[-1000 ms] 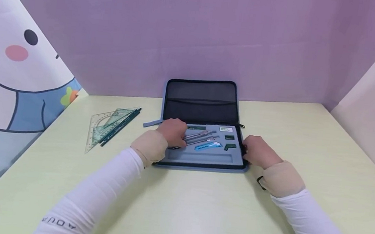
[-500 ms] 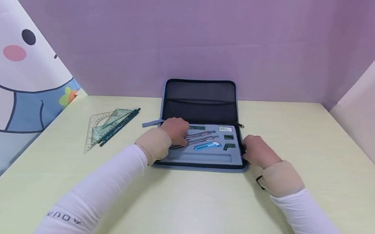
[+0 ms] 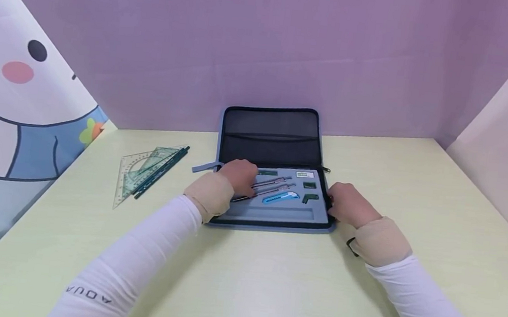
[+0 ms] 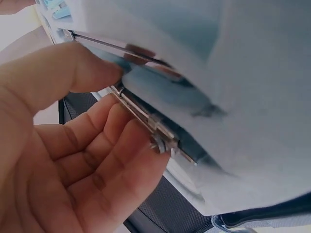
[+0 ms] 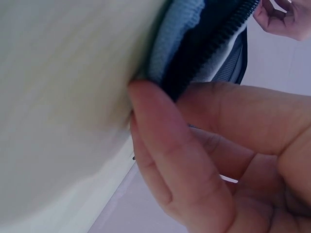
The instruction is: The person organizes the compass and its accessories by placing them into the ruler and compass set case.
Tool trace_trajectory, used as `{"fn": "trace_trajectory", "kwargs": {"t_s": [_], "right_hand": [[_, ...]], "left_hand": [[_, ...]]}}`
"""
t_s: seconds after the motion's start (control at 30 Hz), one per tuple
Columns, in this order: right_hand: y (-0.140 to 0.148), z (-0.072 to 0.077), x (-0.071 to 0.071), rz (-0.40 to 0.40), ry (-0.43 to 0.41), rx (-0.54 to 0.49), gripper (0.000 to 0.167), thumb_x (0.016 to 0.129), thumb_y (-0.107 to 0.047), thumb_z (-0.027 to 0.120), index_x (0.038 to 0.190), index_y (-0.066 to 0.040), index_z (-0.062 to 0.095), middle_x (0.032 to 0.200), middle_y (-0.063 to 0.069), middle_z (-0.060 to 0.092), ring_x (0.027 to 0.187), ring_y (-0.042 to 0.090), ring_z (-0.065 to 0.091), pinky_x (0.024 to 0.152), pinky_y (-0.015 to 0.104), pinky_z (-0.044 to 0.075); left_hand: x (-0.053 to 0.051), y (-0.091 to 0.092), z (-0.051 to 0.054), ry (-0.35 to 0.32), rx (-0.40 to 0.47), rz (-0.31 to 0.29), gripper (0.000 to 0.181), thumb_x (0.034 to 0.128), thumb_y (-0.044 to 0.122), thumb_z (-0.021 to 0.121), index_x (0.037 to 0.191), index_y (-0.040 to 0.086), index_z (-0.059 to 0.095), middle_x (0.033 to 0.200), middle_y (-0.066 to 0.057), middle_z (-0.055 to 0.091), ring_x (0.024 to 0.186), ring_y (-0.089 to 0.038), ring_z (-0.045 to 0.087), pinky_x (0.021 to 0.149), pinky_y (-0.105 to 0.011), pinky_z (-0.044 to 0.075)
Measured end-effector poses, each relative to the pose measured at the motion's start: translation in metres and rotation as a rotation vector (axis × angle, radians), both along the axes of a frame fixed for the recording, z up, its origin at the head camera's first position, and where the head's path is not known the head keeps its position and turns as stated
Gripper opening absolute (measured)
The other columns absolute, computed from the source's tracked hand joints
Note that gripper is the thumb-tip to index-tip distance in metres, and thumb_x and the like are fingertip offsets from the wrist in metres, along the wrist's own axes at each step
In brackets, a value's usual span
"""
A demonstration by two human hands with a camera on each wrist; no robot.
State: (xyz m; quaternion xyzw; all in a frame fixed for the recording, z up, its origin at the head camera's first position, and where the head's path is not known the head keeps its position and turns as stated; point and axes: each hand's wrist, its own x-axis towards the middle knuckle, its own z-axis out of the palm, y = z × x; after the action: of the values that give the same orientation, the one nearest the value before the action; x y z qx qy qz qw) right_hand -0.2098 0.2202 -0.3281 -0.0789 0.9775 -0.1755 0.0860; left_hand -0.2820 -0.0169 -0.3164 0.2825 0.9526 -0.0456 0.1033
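At the left of the table (image 3: 240,286), clear set squares (image 3: 153,160) overlap, two dark green pencils (image 3: 161,172) beside them. Next, the left hand (image 3: 239,176) reaches into the tray (image 3: 320,215) of the open zip case (image 3: 273,153), its thumb and fingers pinching a metal drawing instrument (image 4: 154,122) at the tray's left part; whether it is seated or raised, I cannot tell. Two metal compasses (image 3: 283,187) run out from under this hand; the pinched piece may be one of them. Rightward, the tray holds a small green case (image 3: 267,172), a blue utility knife (image 3: 281,197), an eraser (image 3: 305,174), a green sharpener (image 3: 309,185) and a dark green angled piece (image 3: 310,198); a long recess (image 3: 271,213) runs nearest the person. The right hand (image 3: 351,205) pinches the case's right edge. The step seems to be handling the instrument at its slot; the next move calls for precise finger control and a steady case.
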Motion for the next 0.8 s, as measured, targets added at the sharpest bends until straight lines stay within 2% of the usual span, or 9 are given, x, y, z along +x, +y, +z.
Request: {"fn": "trace_trajectory", "kwargs": {"t_s": [0.2,0.37,0.57,0.7,0.8], "right_hand": [[0.0,-0.0002,-0.0002,0.003,0.001,0.005,0.017,0.075,0.011,0.059,0.09,0.013,0.065,0.077,0.013,0.063,0.063,0.02,0.052,0.06,0.029,0.047],[0.0008,-0.0019,-0.0009,0.003,0.002,0.01,0.017,0.075,0.011,0.059,0.091,0.014,0.065,0.077,0.014,0.063,0.064,0.02,0.053,0.06,0.03,0.047],[0.002,-0.0013,-0.0002,0.011,0.014,0.009,0.016,0.074,0.011,0.059,0.089,0.013,0.065,0.076,0.013,0.062,0.063,0.02,0.052,0.059,0.03,0.046],[0.0022,-0.0011,-0.0002,0.012,0.013,0.003,0.017,0.073,0.011,0.06,0.089,0.012,0.065,0.077,0.013,0.063,0.064,0.02,0.052,0.06,0.03,0.046],[0.0037,-0.0043,-0.0026,0.012,0.019,0.002,0.016,0.073,0.011,0.06,0.088,0.012,0.065,0.076,0.013,0.063,0.063,0.02,0.052,0.059,0.029,0.046]], "left_hand": [[0.0034,-0.003,0.0007,0.012,0.042,-0.02,0.012,0.0825,0.017,0.072,0.085,0.008,0.065,0.078,-0.001,0.064,0.068,-0.015,0.058,0.066,-0.029,0.05],[0.0053,-0.0033,-0.0004,0.03,0.056,-0.015,0.01,0.0815,0.013,0.072,0.084,0.008,0.065,0.077,-0.001,0.064,0.068,-0.016,0.058,0.065,-0.029,0.05],[0.0058,0.0004,-0.0057,0.075,0.056,-0.04,0.002,0.0859,0.008,0.066,0.086,0.007,0.067,0.078,-0.003,0.065,0.069,-0.017,0.059,0.066,-0.031,0.051],[0.0061,0.002,-0.0086,0.107,0.052,-0.049,0.006,0.088,0.006,0.062,0.09,0.007,0.068,0.082,-0.005,0.067,0.072,-0.018,0.06,0.069,-0.032,0.052],[0.0067,0.0021,-0.0081,0.107,0.063,-0.041,0.007,0.088,0.004,0.062,0.089,0.007,0.068,0.083,-0.005,0.067,0.072,-0.019,0.061,0.069,-0.032,0.052]]}}
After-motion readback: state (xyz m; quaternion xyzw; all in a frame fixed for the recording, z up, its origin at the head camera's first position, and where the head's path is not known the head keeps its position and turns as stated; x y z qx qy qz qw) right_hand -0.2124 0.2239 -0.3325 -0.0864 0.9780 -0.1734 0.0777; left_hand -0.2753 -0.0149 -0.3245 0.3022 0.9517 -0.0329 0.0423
